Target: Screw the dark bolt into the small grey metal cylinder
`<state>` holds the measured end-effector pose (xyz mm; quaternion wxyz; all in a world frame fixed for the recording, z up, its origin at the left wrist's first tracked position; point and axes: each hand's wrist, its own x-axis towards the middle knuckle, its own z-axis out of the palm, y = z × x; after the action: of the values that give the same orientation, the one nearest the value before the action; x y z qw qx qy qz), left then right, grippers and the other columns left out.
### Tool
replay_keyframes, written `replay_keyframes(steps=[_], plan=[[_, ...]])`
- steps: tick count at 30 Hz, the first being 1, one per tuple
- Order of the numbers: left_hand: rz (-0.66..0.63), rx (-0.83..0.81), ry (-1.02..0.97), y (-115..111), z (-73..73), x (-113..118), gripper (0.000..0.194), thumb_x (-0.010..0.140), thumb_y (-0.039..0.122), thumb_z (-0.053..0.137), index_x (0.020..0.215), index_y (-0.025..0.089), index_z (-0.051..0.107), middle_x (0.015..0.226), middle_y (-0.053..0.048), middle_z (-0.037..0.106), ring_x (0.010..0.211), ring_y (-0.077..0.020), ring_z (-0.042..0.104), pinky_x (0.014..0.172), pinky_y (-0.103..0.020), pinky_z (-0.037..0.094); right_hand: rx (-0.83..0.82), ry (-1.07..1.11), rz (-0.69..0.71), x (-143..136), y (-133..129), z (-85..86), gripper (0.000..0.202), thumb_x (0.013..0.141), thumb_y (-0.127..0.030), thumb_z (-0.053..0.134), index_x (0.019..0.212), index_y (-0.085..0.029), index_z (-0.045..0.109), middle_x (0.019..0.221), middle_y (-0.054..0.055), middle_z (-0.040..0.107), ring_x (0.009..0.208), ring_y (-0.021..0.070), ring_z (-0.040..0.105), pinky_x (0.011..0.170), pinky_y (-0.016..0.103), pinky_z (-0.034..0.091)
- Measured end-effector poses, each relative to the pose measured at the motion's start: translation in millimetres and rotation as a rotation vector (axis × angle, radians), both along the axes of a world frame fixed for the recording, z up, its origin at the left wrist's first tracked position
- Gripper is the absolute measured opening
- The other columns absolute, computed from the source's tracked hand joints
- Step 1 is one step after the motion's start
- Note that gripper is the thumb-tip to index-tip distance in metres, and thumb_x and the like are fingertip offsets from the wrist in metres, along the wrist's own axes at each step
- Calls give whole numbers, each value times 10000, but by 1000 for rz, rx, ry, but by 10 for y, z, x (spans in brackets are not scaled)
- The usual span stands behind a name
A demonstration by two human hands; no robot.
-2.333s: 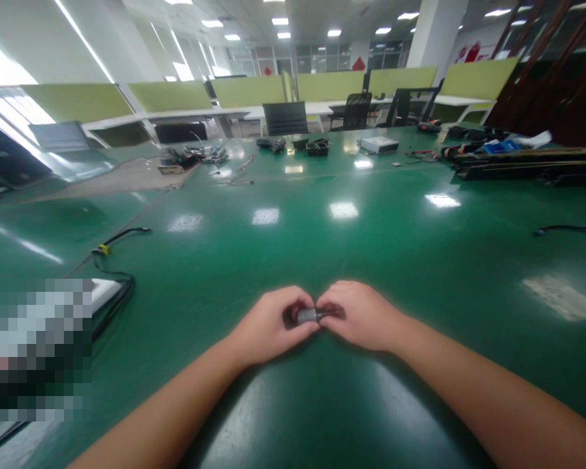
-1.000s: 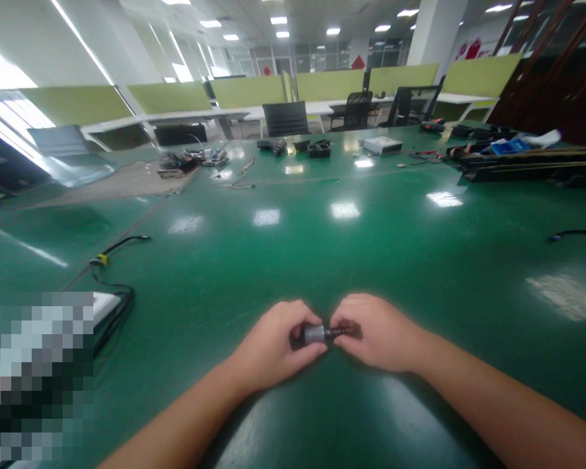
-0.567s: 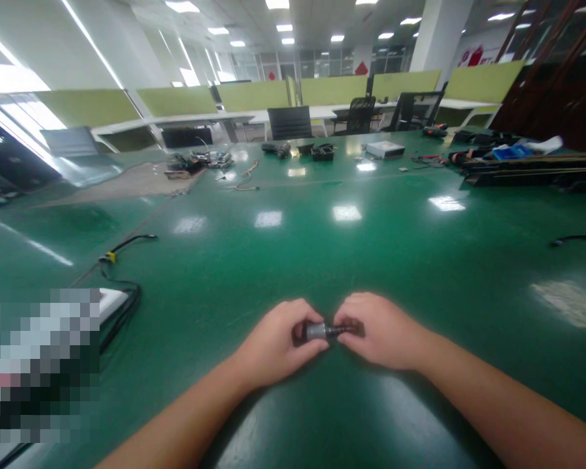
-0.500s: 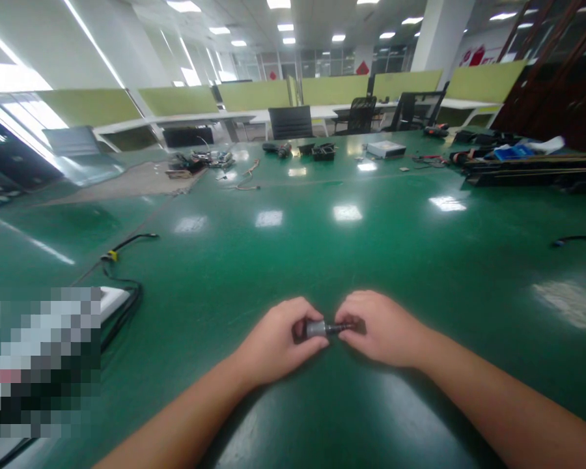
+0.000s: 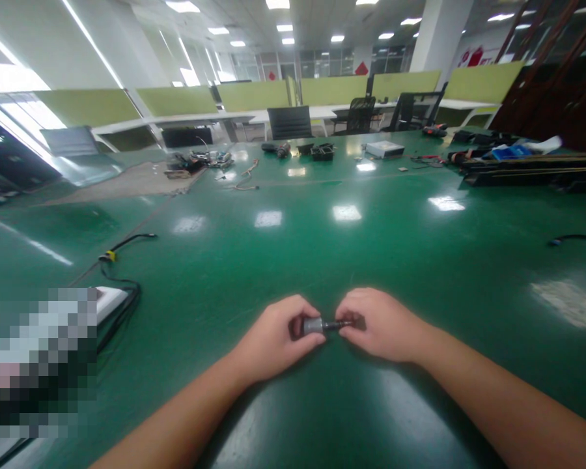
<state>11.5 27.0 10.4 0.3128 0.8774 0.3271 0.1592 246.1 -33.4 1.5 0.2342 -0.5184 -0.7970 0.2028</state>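
Observation:
Low in the middle of the head view, a small grey cylinder with a thin dark shaft (image 5: 313, 326) lies level between my two hands. My left hand (image 5: 279, 339) is closed on the grey cylinder, thumb below and fingers above. The shaft points right, into the fingertips of my right hand (image 5: 378, 326), which pinch its far end. That end is partly hidden by the fingers. A short stretch of the shaft shows in the gap between the hands. Both hands are just over the green table (image 5: 293, 260); whether they touch it I cannot tell.
At the left edge stands a white device (image 5: 110, 303), mostly blurred out, with a black cable (image 5: 135, 236) beside it. Another cable (image 5: 576, 239) lies at the right. Several tools, a white box (image 5: 385, 150) and long dark bars (image 5: 532, 170) sit toward the far edge.
My left hand has drawn very slightly to the left, and a little more of the dark shaft shows between the hands. My right hand keeps its pinch.

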Motion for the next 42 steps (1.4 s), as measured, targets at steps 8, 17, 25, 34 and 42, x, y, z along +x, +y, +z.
replay_keyframes(steps=[8,17,25,34,42], plan=[[-1,3,6,8,0,-2,174,850,305,712,969,183,680,771,5,617,659,-129,559,614,-233,420,2,-37,-2,39,-8,29,27,828,-196,689,852,-204,684,824,5,664,788,163,562,747,306,380],[-7,5,3,18,-12,2,182,854,304,715,983,180,679,781,6,618,671,-128,565,630,-236,426,-20,-13,-11,73,-12,38,43,811,-186,705,850,-200,692,803,0,662,749,150,560,707,283,386],[-1,-3,5,7,8,4,178,852,306,716,973,180,682,783,5,622,659,-126,566,619,-232,430,-39,-2,-16,102,-32,68,71,789,-160,726,845,-198,701,787,-5,655,725,136,560,671,256,396],[-5,-2,-2,4,13,9,188,848,316,724,973,180,684,778,5,623,652,-123,564,607,-225,429,-74,-58,-37,280,-4,110,73,774,-162,730,833,-204,737,790,2,672,709,141,587,654,258,415],[-5,10,6,12,-6,7,196,851,325,721,978,180,685,787,-1,626,660,-127,563,610,-230,425,-119,-12,-33,315,9,95,68,791,-190,740,854,-206,760,792,-1,676,694,130,598,635,249,425]])
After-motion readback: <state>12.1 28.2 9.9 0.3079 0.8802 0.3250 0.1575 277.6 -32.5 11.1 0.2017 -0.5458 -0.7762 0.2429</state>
